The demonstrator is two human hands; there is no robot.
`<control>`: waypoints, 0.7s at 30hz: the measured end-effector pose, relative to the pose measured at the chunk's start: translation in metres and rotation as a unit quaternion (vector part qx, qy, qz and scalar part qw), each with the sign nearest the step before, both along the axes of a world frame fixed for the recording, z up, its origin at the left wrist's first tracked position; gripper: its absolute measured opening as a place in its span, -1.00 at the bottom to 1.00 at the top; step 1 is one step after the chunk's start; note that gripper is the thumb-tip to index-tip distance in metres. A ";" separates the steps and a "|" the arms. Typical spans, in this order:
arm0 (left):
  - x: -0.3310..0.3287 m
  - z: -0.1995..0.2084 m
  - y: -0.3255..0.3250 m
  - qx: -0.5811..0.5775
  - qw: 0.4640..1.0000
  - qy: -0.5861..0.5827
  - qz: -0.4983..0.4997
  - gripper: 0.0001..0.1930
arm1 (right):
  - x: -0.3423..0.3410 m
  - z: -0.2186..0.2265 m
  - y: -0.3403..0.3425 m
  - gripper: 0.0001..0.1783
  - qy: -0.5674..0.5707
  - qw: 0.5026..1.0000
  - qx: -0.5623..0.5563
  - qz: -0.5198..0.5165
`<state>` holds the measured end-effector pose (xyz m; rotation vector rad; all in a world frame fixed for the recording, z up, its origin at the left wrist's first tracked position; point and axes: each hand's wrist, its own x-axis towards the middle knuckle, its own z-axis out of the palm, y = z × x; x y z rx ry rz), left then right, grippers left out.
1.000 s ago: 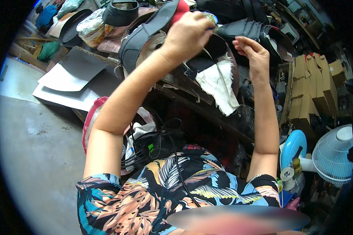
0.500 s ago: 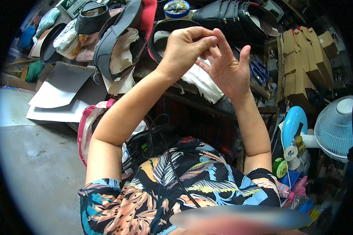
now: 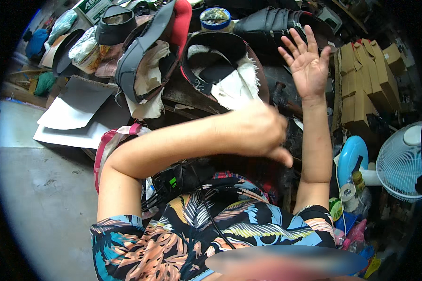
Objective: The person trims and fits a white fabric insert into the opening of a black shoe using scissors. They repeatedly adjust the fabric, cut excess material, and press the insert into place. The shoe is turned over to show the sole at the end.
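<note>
My right hand is raised at the far right of the bench, palm showing and fingers spread, with nothing in it. My left hand is nearer to me, bent across in front of my body. Motion blurs it; the thumb sticks out and the fingers look curled, mostly hidden. Just beyond it lies a curved black band-like piece with a frayed white cloth inside. To its left stands a similar grey-black curved piece with cream cloth and a red flap.
White sheets lie at the left bench edge. Stacked black pieces and a blue-rimmed round tub sit at the back. Brown cardboard boxes stand on the right, above a white and blue fan. A black cord hangs over my shirt.
My hands were together above the bench and have parted. The left swung down and toward me; the right moved up and to the right, uncovering the frayed white cloth.
</note>
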<state>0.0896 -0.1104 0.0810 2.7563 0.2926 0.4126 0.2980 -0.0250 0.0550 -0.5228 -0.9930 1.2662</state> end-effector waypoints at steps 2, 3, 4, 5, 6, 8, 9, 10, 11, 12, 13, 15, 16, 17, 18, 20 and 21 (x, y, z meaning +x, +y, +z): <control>-0.005 0.007 0.039 0.108 0.979 -0.134 0.111 -0.57 | 0.003 0.004 0.022 -0.23 -0.160 0.985 0.039 -0.051; -0.007 0.008 0.064 0.140 0.951 -0.170 0.215 -0.63 | 0.000 0.005 0.035 -0.33 -0.285 0.951 0.081 -0.089; -0.014 0.010 0.096 0.235 0.909 -0.204 0.277 -0.65 | -0.003 0.004 0.046 -0.42 -0.402 0.898 0.121 -0.127; -0.023 0.012 0.128 0.304 0.865 -0.214 0.337 -0.51 | -0.007 0.005 0.057 -0.54 -0.467 0.866 0.116 -0.134; -0.031 0.006 0.150 0.221 0.869 -0.175 0.406 -0.54 | -0.017 0.001 0.071 -0.45 -0.452 0.879 0.120 -0.091; -0.042 -0.002 0.192 0.136 0.883 -0.054 0.447 -0.50 | -0.040 -0.008 0.092 -0.31 -0.362 0.931 0.048 -0.008; -0.044 -0.010 0.205 0.140 0.876 -0.038 0.460 -0.45 | -0.050 -0.012 0.100 -0.25 -0.366 0.928 0.064 -0.005; -0.045 -0.016 0.216 0.144 0.868 -0.021 0.474 -0.39 | -0.061 -0.017 0.106 -0.18 -0.369 0.926 0.080 -0.001; -0.047 -0.021 0.223 0.147 0.876 -0.013 0.459 -0.37 | -0.072 -0.021 0.113 -0.14 -0.361 0.931 0.048 -0.006; -0.050 -0.024 0.229 0.148 0.884 -0.007 0.443 -0.34 | -0.079 -0.025 0.116 -0.11 -0.371 0.928 -0.008 -0.012; -0.051 -0.027 0.234 0.150 0.892 0.000 0.427 -0.31 | -0.084 -0.029 0.119 -0.10 -0.371 0.928 -0.030 -0.012; -0.054 -0.036 0.237 0.127 0.885 -0.036 0.446 -0.37 | -0.087 -0.033 0.122 -0.10 -0.378 0.924 -0.049 -0.011; -0.055 -0.040 0.239 0.116 0.881 -0.054 0.455 -0.40 | -0.088 -0.035 0.124 -0.11 -0.386 0.921 -0.045 -0.010; -0.057 -0.043 0.241 0.119 0.886 -0.065 0.443 -0.42 | -0.088 -0.037 0.124 -0.11 -0.394 0.918 -0.040 -0.010; -0.058 -0.046 0.245 0.123 0.891 -0.076 0.431 -0.45 | -0.087 -0.038 0.124 -0.13 -0.401 0.915 -0.031 -0.021; -0.061 -0.052 0.255 0.095 0.887 -0.105 0.439 -0.51 | -0.089 -0.040 0.121 -0.16 -0.414 0.909 -0.015 -0.041; -0.063 -0.054 0.263 0.063 0.878 -0.123 0.458 -0.55 | -0.091 -0.039 0.119 -0.21 -0.450 0.890 -0.005 -0.070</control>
